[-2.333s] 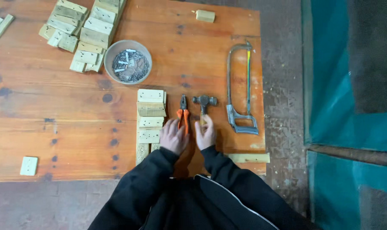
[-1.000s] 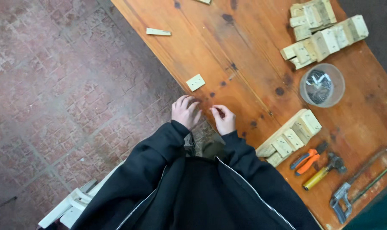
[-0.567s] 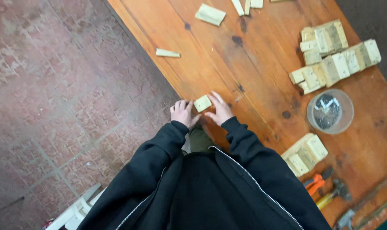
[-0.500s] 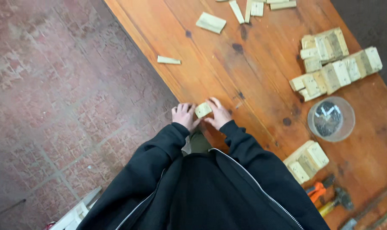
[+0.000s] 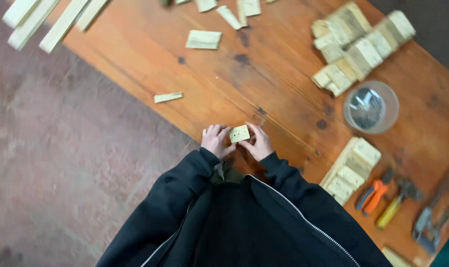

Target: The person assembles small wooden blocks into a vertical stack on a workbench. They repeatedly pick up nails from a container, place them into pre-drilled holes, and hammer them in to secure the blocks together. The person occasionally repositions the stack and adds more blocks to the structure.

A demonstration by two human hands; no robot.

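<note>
Pale wood block (image 5: 239,133) with small dark holes sits on the orange-brown table (image 5: 264,74) — knotty dark spots. Right of the block — orange-handled pliers (image 5: 372,195), yellow-handled hammer (image 5: 395,205), black jacket sleeves.

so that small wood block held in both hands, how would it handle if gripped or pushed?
The small wood block looks stiff, probably light: fingertips of the left hand and right hand carry it. Flat faces suggest sliding, not rolling. Bare wood likely grips well.
</note>
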